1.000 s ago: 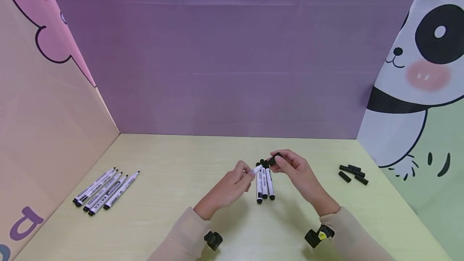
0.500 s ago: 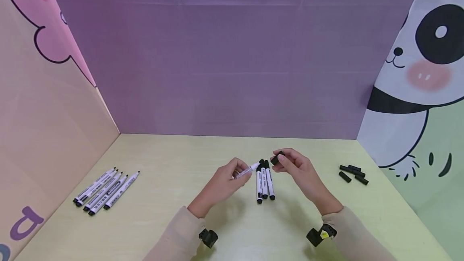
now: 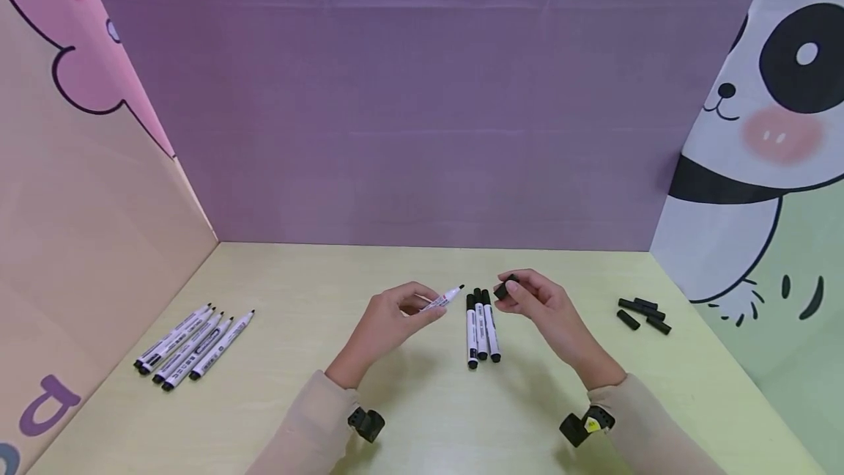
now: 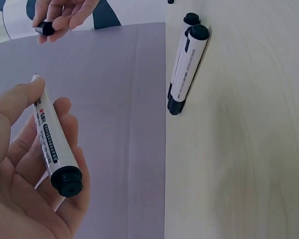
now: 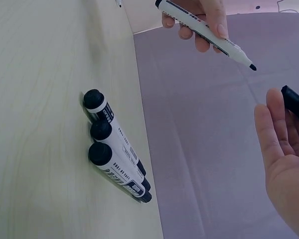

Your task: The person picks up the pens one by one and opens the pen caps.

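Observation:
My left hand (image 3: 394, 316) holds an uncapped white marker (image 5: 202, 29) between thumb and fingers, its black tip bare and angled toward the right hand. In the left wrist view the black end of that marker (image 4: 57, 144) faces the camera. My right hand (image 3: 542, 310) pinches a black marker cap (image 3: 506, 286) between thumb and fingertips. Marker and cap are apart, both raised above the table. Below and between the hands, three capped markers (image 3: 482, 328) lie side by side, black caps pointing away from me.
Several uncapped markers (image 3: 191, 349) lie in a slanted row on the left of the table (image 3: 316, 277). Several loose black caps (image 3: 642, 314) sit in a small group at the right. Printed panels stand left and right, with a purple panel (image 3: 422, 108) behind.
My left hand has drawn back to the left with the marker, widening the gap from the cap. The right hand, still pinching the cap, has barely shifted.

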{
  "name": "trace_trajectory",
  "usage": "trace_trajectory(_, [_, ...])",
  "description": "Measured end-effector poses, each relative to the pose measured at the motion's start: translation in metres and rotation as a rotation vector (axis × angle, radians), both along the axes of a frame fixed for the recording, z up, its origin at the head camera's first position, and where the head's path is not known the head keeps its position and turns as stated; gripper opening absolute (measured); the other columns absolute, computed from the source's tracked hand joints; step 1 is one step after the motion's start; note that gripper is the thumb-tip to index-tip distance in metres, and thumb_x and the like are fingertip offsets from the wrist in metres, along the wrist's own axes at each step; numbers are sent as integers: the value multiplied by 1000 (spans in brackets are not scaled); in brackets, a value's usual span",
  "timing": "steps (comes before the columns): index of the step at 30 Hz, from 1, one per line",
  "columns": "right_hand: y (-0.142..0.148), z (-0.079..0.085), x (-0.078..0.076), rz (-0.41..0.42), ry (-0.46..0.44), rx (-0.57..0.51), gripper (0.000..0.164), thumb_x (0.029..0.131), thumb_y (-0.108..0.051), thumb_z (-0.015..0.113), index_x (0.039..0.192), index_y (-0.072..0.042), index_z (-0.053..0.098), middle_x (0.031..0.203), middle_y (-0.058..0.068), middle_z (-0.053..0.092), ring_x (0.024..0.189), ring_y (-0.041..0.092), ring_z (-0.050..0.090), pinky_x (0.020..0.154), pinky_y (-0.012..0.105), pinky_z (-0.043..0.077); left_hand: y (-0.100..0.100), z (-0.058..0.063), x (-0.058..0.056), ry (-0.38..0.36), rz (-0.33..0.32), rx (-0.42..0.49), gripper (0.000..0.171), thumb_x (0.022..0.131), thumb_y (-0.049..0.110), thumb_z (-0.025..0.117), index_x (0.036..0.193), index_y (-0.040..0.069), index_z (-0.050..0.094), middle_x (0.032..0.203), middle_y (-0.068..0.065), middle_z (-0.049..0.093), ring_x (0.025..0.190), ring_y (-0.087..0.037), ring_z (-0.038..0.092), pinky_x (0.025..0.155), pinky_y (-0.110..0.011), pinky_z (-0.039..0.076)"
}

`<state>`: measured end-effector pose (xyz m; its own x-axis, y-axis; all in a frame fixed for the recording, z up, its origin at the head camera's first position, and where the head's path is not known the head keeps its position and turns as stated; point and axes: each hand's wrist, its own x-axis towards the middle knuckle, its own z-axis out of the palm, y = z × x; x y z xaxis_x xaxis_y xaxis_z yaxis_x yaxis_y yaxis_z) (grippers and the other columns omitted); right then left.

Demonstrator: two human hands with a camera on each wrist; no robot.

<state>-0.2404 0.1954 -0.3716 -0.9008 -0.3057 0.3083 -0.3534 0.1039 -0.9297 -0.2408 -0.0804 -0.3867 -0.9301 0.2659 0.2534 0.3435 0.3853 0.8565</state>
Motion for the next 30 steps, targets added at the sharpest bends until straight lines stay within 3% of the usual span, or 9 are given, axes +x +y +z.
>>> trace_trajectory(11, [4,-2,-2,-5,-4,5,32,104,-23,57,127,0,59,109,16,65,96,28,68,92,34,53,-22,0,-4,33,52,-39,17,95,27,72,111,23,73,95,10,71,89,-14,64,74,-35,51])
trace_trajectory(18, [7,-3,-3,-4,-6,10,32,105,-22,56,127,0,58,112,27,61,95,24,69,92,34,53,-40,-2,-5,31,68,-60,25,98,18,67,123,14,69,106,-1,71,96,-19,63,75,-35,50])
trace_trajectory(25, [9,-1,-1,-17,-6,32,33,105,-23,56,128,-1,58,111,19,64,96,25,69,92,33,53,-62,-5,-6,24,137,-91,27,96,16,69,123,13,69,112,-3,66,101,-25,64,77,-35,53])
trace_trajectory(30, [10,-1,-1,-18,-9,27,32,105,-22,56,128,0,58,114,26,61,98,29,68,92,32,53,-76,-6,-6,26,161,-112,28,96,17,69,123,13,69,111,-4,66,102,-27,64,77,-36,53])
